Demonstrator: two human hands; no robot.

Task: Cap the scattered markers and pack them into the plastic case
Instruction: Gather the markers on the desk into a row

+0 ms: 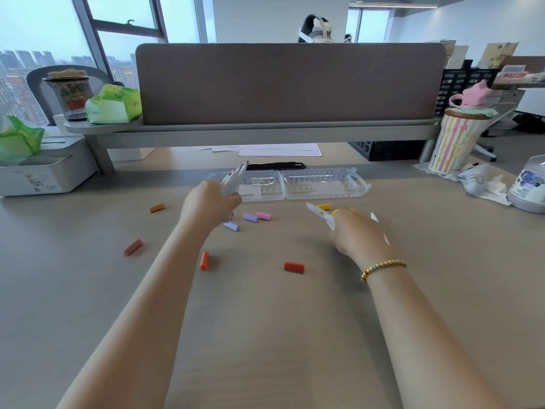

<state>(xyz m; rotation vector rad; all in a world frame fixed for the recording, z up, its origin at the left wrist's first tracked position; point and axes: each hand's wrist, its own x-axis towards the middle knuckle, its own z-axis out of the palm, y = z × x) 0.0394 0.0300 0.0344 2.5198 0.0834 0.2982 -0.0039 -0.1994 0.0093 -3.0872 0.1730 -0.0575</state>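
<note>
left hand (211,202) fingers curl round a bunch of markers (233,180), tips over the open case (324,184). right hand (358,231) fingers grip one marker (320,215); caps (250,217) lie on the surface (265,320) between both hands.

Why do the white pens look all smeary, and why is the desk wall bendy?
Head view: the marker in the right hand is motion-blurred, as is the bunch of markers in the left hand; the wide lens bows the brown divider; window daylight is soft, leaving faint shadows.
</note>
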